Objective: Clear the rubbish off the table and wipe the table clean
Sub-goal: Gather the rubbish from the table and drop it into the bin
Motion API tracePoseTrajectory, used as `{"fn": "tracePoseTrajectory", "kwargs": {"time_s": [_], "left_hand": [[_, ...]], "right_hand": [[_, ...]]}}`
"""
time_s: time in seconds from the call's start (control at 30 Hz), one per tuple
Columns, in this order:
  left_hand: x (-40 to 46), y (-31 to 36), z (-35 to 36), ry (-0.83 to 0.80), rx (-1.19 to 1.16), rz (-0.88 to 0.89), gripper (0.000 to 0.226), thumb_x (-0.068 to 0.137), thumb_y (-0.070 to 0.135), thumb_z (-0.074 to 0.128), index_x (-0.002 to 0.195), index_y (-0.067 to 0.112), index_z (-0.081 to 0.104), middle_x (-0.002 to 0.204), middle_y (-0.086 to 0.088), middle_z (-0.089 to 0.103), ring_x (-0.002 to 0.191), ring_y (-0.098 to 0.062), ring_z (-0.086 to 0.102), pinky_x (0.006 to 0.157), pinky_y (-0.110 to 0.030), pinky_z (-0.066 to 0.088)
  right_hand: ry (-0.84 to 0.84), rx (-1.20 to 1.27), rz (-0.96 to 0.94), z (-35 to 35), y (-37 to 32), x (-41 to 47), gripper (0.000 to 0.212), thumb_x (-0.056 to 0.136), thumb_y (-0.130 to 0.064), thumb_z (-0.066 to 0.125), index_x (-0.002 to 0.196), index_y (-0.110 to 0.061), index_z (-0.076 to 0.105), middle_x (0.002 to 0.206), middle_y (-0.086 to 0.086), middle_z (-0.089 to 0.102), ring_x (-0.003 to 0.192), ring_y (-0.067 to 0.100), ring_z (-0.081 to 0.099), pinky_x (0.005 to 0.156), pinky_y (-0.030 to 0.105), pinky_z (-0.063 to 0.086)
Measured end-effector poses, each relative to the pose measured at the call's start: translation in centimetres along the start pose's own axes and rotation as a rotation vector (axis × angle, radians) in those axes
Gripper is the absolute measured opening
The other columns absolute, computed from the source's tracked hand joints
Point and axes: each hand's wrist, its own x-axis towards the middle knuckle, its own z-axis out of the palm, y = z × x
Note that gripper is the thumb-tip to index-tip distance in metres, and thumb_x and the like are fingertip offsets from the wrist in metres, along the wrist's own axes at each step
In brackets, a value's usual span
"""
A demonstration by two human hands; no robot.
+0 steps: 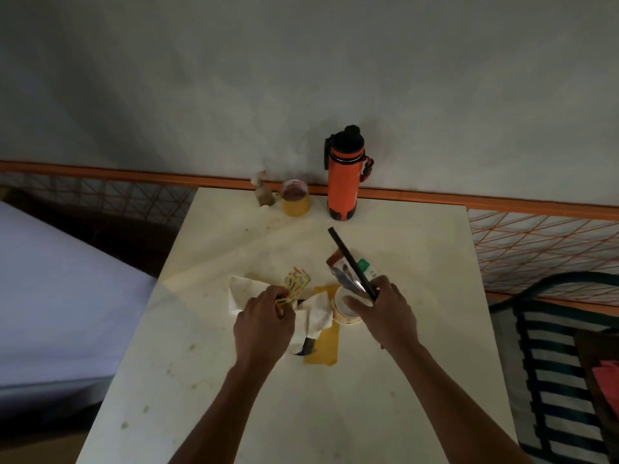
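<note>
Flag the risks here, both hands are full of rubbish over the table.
1. The right hand holds a black stick and wrappers in one grip right above the paper cup; a slip could tip the cup.
2. The left hand pinches a yellow wrapper over loose tissue; pieces may drop back onto the table.

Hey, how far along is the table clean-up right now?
Early on; nothing looks finished. In hand: the left hand grips a yellow wrapper over crumpled paper; the right hand holds a black stick and wrappers by the paper cup. Left: the yellow sheet, and the table still shows stains, unwiped.
</note>
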Motion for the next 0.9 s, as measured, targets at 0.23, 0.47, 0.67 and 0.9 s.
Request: {"fn": "tracePoseTrajectory", "kwargs": {"time_s": [0.23, 0.47, 0.67, 0.9], "left_hand": [[-3.0, -2.5, -0.5, -0.032, -0.069, -0.107, 0.026, 0.089, 0.031, 0.064, 0.115, 0.034, 0.064, 0.108, 0.007, 0.072, 0.093, -0.021, 0.067, 0.073, -0.032, 0.054], [-6.8, -3.4, -0.5, -0.054, -0.117, -0.130, 0.027, 0.087, 0.029, 0.067, 0.113, 0.036, 0.064, 0.101, 0.008, 0.070, 0.093, -0.021, 0.065, 0.074, -0.033, 0.051], [-9.5, -4.3, -0.3, -0.131, -0.148, -0.136, 0.024, 0.088, 0.036, 0.065, 0.112, 0.039, 0.062, 0.098, 0.012, 0.068, 0.090, -0.016, 0.064, 0.072, -0.032, 0.051], [-12.0, -5.6, -0.4, -0.238, -0.200, -0.069, 0.026, 0.087, 0.040, 0.065, 0.112, 0.043, 0.059, 0.095, 0.015, 0.069, 0.084, -0.010, 0.065, 0.069, -0.032, 0.053]], "right_hand": [[-0.114, -0.289, -0.047, 2.1, -0.7, 0.7, 0.098, 0.066, -0.070, 0.074, 0.143, -0.035, 0.023, 0.129, 0.006, 0.035, 0.105, 0.035, 0.062, 0.083, 0.042, 0.051], [-0.054, -0.295, -0.052, 2.9, 0.2, -0.2, 0.073, 0.073, -0.056, 0.075, 0.129, -0.030, 0.037, 0.106, 0.001, 0.040, 0.091, 0.033, 0.065, 0.071, 0.036, 0.049], [0.009, -0.179, 0.045, 1.6, 1.4, -3.3, 0.076, 0.069, -0.050, 0.080, 0.129, -0.027, 0.038, 0.105, 0.001, 0.042, 0.087, 0.031, 0.062, 0.071, 0.036, 0.048], [0.031, -0.075, 0.085, 0.1, 3.2, -9.6, 0.081, 0.068, -0.049, 0.081, 0.131, -0.028, 0.035, 0.106, -0.002, 0.042, 0.082, 0.021, 0.056, 0.072, 0.039, 0.053]]}}
